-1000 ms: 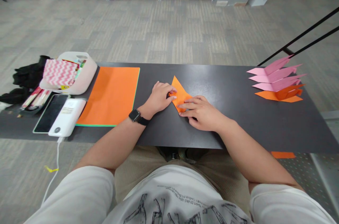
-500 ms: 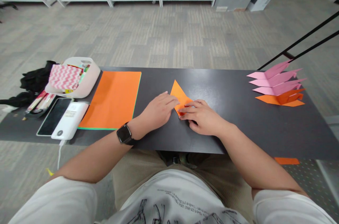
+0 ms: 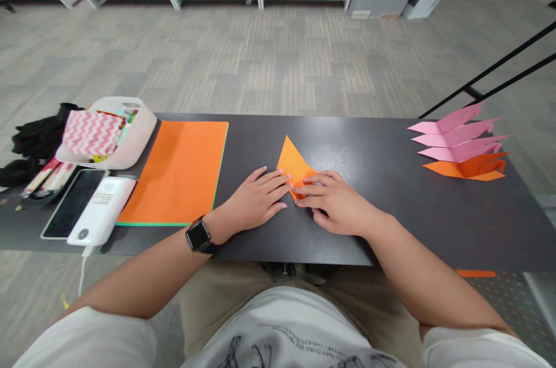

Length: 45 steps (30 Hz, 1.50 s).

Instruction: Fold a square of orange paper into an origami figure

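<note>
A folded orange paper piece [image 3: 293, 164], pointed at its far end, lies in the middle of the dark table [image 3: 391, 211]. My left hand [image 3: 256, 201] lies flat with fingers stretched out, its fingertips pressing the paper's left edge. My right hand [image 3: 336, 201] rests on the paper's near right part, fingers extended and pressing it down against the table. A dark watch [image 3: 197, 236] sits on my left wrist.
A stack of orange sheets [image 3: 179, 172] lies to the left. Further left are a white basket [image 3: 110, 131] with a zigzag pouch, a phone [image 3: 72, 203], a white power bank [image 3: 101, 210] and pens [image 3: 46, 175]. Folded pink and orange pieces [image 3: 463, 145] sit at the far right.
My left hand has flattened and slid nearer along the paper's left edge. My right hand stays pressed on the paper. The camera has shifted slightly.
</note>
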Motion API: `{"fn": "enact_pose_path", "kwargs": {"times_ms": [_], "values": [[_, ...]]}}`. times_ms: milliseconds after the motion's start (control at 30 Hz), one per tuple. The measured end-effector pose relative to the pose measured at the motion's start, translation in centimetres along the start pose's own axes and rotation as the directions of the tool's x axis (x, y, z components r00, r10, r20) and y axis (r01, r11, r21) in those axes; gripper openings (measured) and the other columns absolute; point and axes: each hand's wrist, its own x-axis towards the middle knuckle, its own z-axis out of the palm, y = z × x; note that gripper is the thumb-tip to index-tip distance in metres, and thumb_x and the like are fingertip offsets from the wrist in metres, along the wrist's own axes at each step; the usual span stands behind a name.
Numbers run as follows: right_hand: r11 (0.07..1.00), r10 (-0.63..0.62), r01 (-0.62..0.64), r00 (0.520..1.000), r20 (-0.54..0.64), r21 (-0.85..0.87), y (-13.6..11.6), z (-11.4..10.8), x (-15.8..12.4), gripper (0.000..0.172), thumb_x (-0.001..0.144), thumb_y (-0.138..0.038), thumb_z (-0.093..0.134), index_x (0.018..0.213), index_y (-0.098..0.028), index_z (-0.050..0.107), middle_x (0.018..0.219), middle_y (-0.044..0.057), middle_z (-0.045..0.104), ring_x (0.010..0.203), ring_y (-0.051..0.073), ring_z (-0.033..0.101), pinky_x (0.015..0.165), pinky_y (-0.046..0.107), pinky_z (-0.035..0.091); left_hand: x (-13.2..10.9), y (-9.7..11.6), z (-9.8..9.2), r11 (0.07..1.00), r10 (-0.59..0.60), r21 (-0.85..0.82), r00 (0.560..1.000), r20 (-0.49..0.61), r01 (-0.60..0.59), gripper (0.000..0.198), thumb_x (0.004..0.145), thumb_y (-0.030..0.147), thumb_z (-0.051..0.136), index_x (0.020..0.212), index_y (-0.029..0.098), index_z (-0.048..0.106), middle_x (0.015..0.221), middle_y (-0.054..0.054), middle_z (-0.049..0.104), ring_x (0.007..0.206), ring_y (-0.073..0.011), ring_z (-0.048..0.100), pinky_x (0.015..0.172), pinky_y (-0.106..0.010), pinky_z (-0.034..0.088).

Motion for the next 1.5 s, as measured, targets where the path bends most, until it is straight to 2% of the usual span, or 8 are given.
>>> {"fn": "enact_pose_path", "kwargs": {"times_ms": [333,667,967,1500], "values": [[1.0,-0.005,0.005,1.0,0.01,-0.007,0.0,0.0,0.0,0.043,0.093,-0.014,0.062,0.129,-0.032,0.08,0.146,0.001,0.075,0.134,0.034,0.062,0.115,0.059,0.04,-0.2,-0.1,0.1,1.0,0.007,-0.01,1.0,0.001,-0.007,0.049,0.116,0.04,0.048,0.158,0.019,0.058,0.168,-0.009,0.055,0.16,-0.0279,0.047,0.141,-0.054,0.013],[1.0,-0.008,0.009,1.0,0.005,-0.009,0.2,0.1,-0.1,0.043,0.093,-0.015,0.062,0.128,-0.032,0.081,0.148,0.0,0.074,0.135,0.034,0.062,0.117,0.06,0.038,-0.3,-0.5,0.4,0.999,0.019,-0.03,1.0,0.015,-0.018,0.051,0.115,0.037,0.049,0.163,0.02,0.054,0.17,-0.009,0.052,0.162,-0.0275,0.044,0.141,-0.054,0.017],[1.0,0.0,0.0,1.0,0.031,-0.007,0.2,0.0,-0.1,0.047,0.091,-0.015,0.065,0.131,-0.033,0.08,0.15,0.001,0.072,0.138,0.034,0.06,0.12,0.063,0.036,-0.3,-0.7,0.4,0.999,0.026,-0.04,0.999,0.02,-0.025,0.051,0.116,0.037,0.047,0.162,0.019,0.054,0.171,-0.008,0.051,0.163,-0.0271,0.043,0.141,-0.053,0.016],[1.0,0.023,-0.023,0.999,0.039,0.008,0.2,0.0,-0.1,0.049,0.089,-0.014,0.064,0.13,-0.036,0.081,0.149,0.001,0.073,0.14,0.035,0.06,0.121,0.068,0.036,-0.3,-1.1,0.2,0.996,0.015,-0.093,0.999,0.047,-0.011,0.05,0.114,0.038,0.05,0.162,0.024,0.055,0.171,-0.008,0.051,0.163,-0.0259,0.043,0.141,-0.054,0.013]]}}
